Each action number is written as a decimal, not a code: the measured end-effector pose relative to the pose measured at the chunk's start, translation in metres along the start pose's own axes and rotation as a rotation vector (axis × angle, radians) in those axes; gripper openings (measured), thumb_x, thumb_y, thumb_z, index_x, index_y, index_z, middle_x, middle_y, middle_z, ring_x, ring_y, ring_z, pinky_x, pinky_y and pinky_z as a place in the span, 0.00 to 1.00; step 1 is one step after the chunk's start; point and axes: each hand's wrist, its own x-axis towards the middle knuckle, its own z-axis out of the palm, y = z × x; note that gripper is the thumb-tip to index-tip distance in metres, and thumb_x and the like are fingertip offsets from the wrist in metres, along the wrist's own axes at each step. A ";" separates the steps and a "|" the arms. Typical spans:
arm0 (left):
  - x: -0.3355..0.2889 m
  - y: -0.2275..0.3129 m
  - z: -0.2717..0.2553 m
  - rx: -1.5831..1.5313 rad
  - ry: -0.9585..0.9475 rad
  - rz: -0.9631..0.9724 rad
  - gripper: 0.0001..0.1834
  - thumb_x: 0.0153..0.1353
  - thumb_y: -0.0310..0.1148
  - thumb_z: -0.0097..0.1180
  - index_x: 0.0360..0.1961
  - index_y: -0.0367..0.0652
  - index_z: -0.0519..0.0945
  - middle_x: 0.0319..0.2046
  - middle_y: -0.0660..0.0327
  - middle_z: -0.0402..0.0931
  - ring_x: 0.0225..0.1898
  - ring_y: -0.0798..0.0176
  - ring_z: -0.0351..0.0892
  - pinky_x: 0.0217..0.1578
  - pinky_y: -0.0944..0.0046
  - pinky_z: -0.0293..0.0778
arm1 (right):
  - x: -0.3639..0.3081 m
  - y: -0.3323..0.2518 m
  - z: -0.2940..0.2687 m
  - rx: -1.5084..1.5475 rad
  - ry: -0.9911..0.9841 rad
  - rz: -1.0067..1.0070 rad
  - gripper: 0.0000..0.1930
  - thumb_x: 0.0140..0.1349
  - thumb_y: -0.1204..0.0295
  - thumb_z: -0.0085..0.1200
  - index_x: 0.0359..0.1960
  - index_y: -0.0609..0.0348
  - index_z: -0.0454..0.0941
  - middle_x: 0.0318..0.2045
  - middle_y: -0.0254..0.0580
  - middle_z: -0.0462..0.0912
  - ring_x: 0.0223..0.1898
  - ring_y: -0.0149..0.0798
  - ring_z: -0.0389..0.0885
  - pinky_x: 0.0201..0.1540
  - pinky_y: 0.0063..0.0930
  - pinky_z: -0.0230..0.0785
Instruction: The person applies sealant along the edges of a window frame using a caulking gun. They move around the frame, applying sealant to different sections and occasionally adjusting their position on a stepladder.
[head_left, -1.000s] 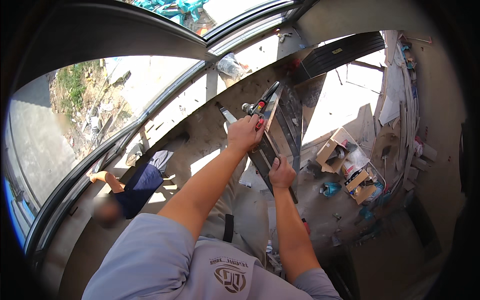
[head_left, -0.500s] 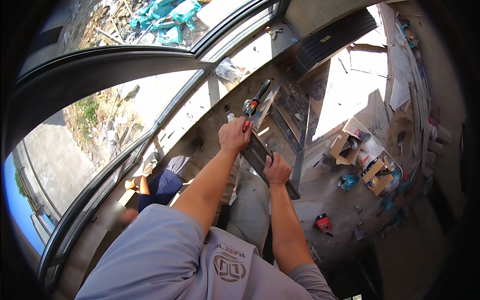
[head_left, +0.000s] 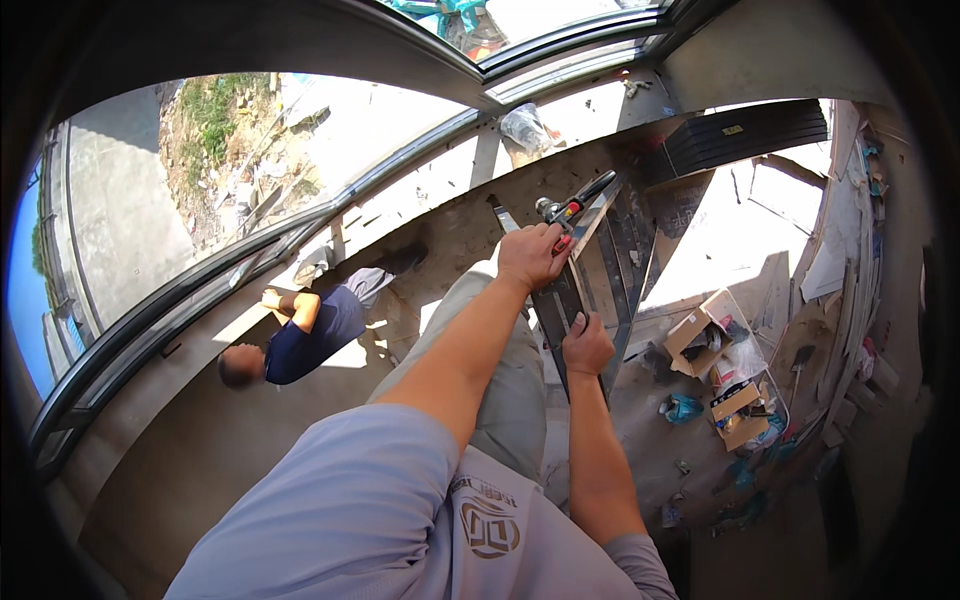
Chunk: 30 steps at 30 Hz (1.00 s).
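A co-worker [head_left: 318, 325] is occupying the left; cardboard boxes [head_left: 745, 430] are crowding the right. A dark window frame [head_left: 195, 305] is edging the far left, brown floor [head_left: 190, 480] spreading nearer. Between, the left hand's grip [head_left: 530, 258] is clasping a black-and-red tool [head_left: 577, 207]; the right hand's grip [head_left: 588, 347] is grasping a long dark bar [head_left: 560, 303].

Beneath us we see a dusty, grey-brown floor [head_left: 652, 445], brightly sunlit toward the far side. On it we have a light-rimmed bin [head_left: 786, 400] with open cardboard boxes [head_left: 690, 325] and clear plastic [head_left: 740, 363] in and about it. Just beside it lies a crumpled teal bag [head_left: 683, 408]; near these, we make out small scraps [head_left: 682, 466] too indistinct to name.
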 end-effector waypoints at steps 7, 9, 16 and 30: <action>0.001 0.001 0.001 -0.046 0.065 0.019 0.16 0.66 0.49 0.58 0.27 0.50 0.75 0.23 0.61 0.77 0.27 0.52 0.81 0.24 0.52 0.73 | 0.004 -0.004 -0.008 -0.025 0.019 -0.044 0.15 0.74 0.57 0.46 0.39 0.54 0.76 0.29 0.52 0.82 0.29 0.62 0.81 0.30 0.53 0.72; 0.000 0.000 0.002 -0.036 0.068 0.020 0.16 0.66 0.49 0.57 0.28 0.50 0.75 0.23 0.61 0.77 0.27 0.51 0.81 0.24 0.52 0.73 | 0.005 -0.005 -0.008 -0.018 0.042 -0.066 0.15 0.73 0.57 0.48 0.39 0.54 0.76 0.30 0.50 0.82 0.29 0.60 0.81 0.30 0.51 0.72; -0.001 -0.003 0.001 -0.030 0.005 0.001 0.17 0.67 0.50 0.55 0.29 0.49 0.76 0.24 0.59 0.79 0.28 0.49 0.82 0.24 0.50 0.73 | 0.000 -0.001 0.001 -0.031 0.138 -0.122 0.13 0.72 0.58 0.51 0.44 0.54 0.77 0.32 0.45 0.81 0.30 0.56 0.82 0.31 0.48 0.74; -0.001 -0.005 0.019 -0.200 0.111 0.134 0.19 0.67 0.50 0.58 0.29 0.46 0.74 0.23 0.57 0.77 0.25 0.49 0.81 0.22 0.51 0.74 | 0.008 -0.046 0.006 -0.134 0.407 0.047 0.14 0.73 0.61 0.48 0.47 0.56 0.80 0.39 0.44 0.83 0.42 0.53 0.80 0.46 0.46 0.68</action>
